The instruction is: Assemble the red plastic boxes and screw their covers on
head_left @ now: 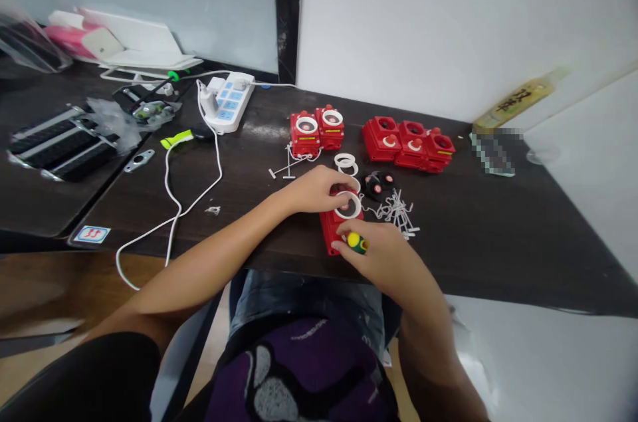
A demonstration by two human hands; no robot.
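1. Red plastic first: clasping the red box (pixel 329 228) from above with the left hand (pixel 319 188); grip curling closed over its far end.
2. Keeping that box at the near edge of the dark worktop (pixel 498 236), right between both hands; carrying a white ring (pixel 349 204) on its upper face.
3. Pinching a yellow-and-green handle (pixel 357 241) in the right hand (pixel 386 259); grip clenched around it, touching the box's near right corner.
4. Lying just right of the box: a heap of white pins (pixel 399 212); some small black parts (pixel 377 184) just behind them.
5. Lying just beyond the left hand: loose white rings (pixel 345 161).
6. Standing further back: two ringed red units (pixel 317 131); three more red units (pixel 409 141) to their right.
7. Trailing across the left side: a white cable (pixel 194 196) running from a power strip (pixel 228 102).
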